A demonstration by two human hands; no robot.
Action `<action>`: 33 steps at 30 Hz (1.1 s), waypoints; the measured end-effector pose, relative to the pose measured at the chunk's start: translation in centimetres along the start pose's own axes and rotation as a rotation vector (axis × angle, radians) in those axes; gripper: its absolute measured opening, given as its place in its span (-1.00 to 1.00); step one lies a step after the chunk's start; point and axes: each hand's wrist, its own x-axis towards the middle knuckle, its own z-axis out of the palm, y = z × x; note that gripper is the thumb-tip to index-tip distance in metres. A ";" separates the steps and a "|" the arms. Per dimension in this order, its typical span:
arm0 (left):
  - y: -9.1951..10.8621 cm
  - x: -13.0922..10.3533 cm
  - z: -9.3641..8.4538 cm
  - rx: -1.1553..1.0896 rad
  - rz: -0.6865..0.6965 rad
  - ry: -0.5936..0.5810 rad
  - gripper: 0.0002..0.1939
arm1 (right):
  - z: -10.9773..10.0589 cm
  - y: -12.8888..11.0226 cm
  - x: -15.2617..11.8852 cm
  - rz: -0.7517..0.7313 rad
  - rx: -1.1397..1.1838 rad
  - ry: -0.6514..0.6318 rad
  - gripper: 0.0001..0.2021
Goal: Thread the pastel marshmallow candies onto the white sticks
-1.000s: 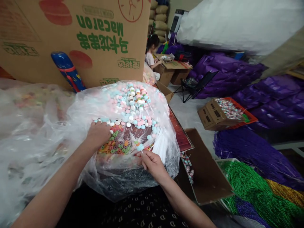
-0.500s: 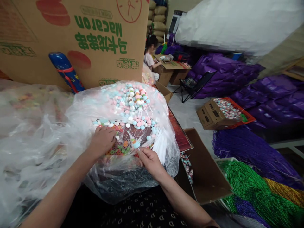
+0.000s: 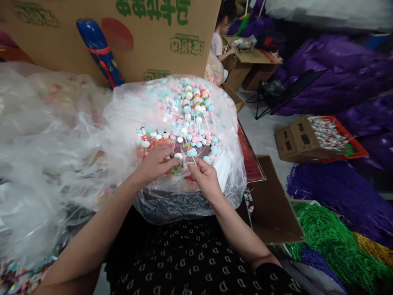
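Our skewer [image 3: 191,152] is in the middle of the scene, above the near part of the plastic sheet [image 3: 196,205], its tip pointing far and slightly left, with blue candy and what look like small coloured rings on it. We judge it very light; the thin stick seems stiff along its length but might bend or snap if forced sideways, and the candy looks soft enough to dent. The bare stick just below the candy seems the best hold, and there our right hand [image 3: 206,178] grips it, thumb and fingers narrow. Just to its left, our left hand [image 3: 156,164] pinches a white candy [image 3: 178,156] between thumb and forefinger; we would keep light pressure on its rim, since squeezing could flatten it. Small ring candies [image 3: 175,170] lie close below. Farther off are loose pastel candies [image 3: 201,138], and beyond them filled skewers [image 3: 196,98]. To the right, white sticks [image 3: 222,169] lie bunched, probably slippery and easily scattered.
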 end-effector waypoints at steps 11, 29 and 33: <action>0.2 -1.3 2.2 0.077 0.009 -0.081 -0.78 | -0.2 1.5 0.1 0.027 -0.101 0.053 -0.69; -2.7 1.6 -0.7 0.652 -0.327 -0.174 -0.72 | -0.1 1.1 -0.4 0.069 -0.014 0.015 -0.66; -2.3 1.7 -0.8 0.681 -0.321 -0.228 -0.68 | -0.1 1.1 -0.3 0.076 0.029 0.014 -0.67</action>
